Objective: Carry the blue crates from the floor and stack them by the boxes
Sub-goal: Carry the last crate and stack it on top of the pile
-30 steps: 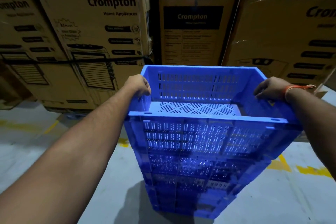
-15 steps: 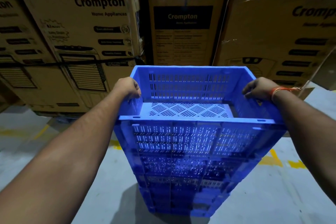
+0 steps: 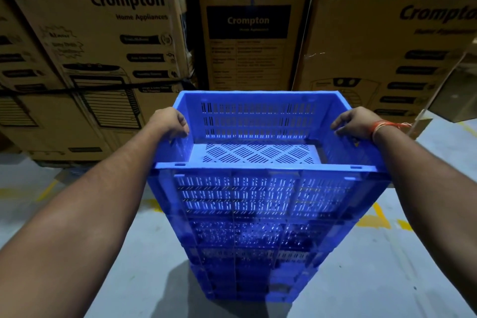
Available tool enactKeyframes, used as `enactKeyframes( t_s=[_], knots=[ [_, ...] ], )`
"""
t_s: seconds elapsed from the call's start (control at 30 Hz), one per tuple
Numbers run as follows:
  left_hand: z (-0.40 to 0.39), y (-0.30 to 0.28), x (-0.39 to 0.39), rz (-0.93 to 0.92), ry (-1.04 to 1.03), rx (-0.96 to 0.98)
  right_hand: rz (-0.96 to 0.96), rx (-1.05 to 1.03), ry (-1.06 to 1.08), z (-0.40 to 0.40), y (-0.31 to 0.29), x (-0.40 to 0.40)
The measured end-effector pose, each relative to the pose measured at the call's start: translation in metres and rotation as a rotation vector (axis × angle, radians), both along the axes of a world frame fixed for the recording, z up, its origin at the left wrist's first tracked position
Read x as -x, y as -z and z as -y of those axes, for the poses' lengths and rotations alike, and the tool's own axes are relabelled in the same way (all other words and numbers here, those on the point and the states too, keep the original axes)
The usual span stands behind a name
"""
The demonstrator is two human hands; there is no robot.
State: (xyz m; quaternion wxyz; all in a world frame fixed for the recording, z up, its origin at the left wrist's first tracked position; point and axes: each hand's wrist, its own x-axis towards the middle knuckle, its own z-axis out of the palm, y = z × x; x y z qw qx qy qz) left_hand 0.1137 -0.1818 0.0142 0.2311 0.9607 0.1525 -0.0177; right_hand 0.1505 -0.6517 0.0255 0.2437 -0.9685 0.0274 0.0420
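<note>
A stack of blue crates [image 3: 260, 227] is seen standing on the grey concrete floor [image 3: 387, 279], roughly at the centre of the view and just in front of a wall of cardboard boxes [image 3: 116, 59] printed with "Crompton Home Appliances". The top crate [image 3: 258, 121] is gripped at both short sides. The left hand [image 3: 170, 121] is curled over the left rim, knuckles up, with the fingers wrapped down the inner face of the wall. The right hand [image 3: 355, 124] is curled over the right rim in the same manner, thumb toward the near side; an orange thread band [image 3: 384, 128] is worn at that wrist. Both forearms are extended from the near corners of the view toward the crate. The top crate is empty; its slotted base [image 3: 258, 153] and slotted far wall are visible. Whether the top crate is fully seated on the one beneath cannot be told. Below it, several more crates of the same kind are counted in the stack, though the lower ones are dark and their number is uncertain. A shadow is cast on the floor at the near foot of the stack. Worn yellow floor markings [image 3: 376, 219] are noted to the right of the stack and, fainter, to the left. A narrower box with a dark label panel [image 3: 247, 20] is placed directly beyond the crates.
</note>
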Motion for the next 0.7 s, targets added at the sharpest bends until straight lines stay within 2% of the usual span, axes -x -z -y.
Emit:
enactKeyframes(
  t_s=[0.7],
  knots=[
    [0.006, -0.001, 0.008, 0.033, 0.017, -0.067, -0.039, -0.001, 0.056, 0.000, 0.000, 0.002]
  ],
)
